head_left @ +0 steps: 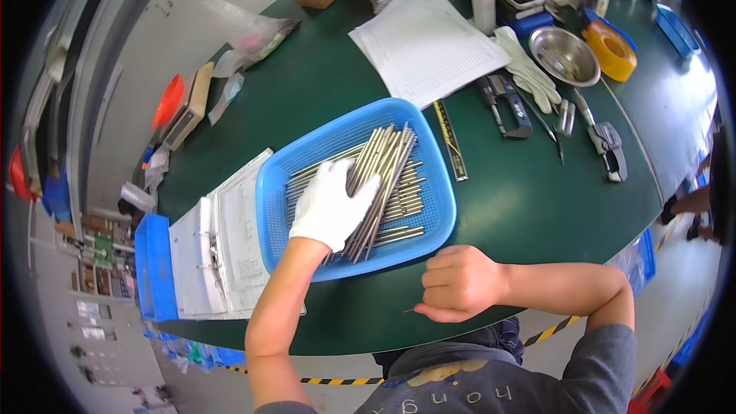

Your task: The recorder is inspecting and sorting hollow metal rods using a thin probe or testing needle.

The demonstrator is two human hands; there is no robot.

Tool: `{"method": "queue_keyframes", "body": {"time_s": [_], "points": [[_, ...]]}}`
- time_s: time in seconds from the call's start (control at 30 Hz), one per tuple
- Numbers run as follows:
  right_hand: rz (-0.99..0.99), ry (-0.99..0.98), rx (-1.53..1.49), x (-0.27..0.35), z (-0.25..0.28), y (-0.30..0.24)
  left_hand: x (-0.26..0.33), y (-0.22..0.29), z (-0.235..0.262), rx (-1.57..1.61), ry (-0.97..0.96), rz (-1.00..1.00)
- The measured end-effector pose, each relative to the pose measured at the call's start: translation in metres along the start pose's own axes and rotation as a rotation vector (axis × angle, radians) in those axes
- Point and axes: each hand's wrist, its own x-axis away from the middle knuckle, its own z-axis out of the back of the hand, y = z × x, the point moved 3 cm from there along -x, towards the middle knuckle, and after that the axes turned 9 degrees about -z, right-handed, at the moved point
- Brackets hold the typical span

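My left hand (pixel 331 207), in a white glove, reaches into a blue plastic basket (pixel 438 211). Its thumb and fingers close around part of a slanting bundle of thin metal rods (pixel 389 155); the fingertips are partly hidden among them. More rods lie crosswise beneath that bundle on the basket's perforated bottom. My right hand (pixel 464 284) is bare and curled into a fist by the table's near edge, just right of the basket. A tiny thin dark tip pokes out by its thumb, too small to name.
An open ring binder (pixel 218 261) lies left of the basket. Beyond are paper sheets (pixel 429 46) and a short ruler (pixel 451 142). To the right sit a micrometer (pixel 512 107), digital calipers (pixel 607 146), a white glove (pixel 529 69), a metal bowl (pixel 566 54) and yellow tape (pixel 613 50).
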Motion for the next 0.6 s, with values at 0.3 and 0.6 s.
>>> {"method": "queue_keyframes", "body": {"time_s": [0.3, 0.6], "points": [[-0.188, -0.118, -0.077, -0.006, -0.01, 0.002, 0.046, -0.012, 0.007, -0.031, -0.17, 0.104], [-0.129, -0.178, 0.187, 0.006, -0.025, -0.001, 0.05, -0.023, -0.006, 0.012, 0.08, -0.011]]}}
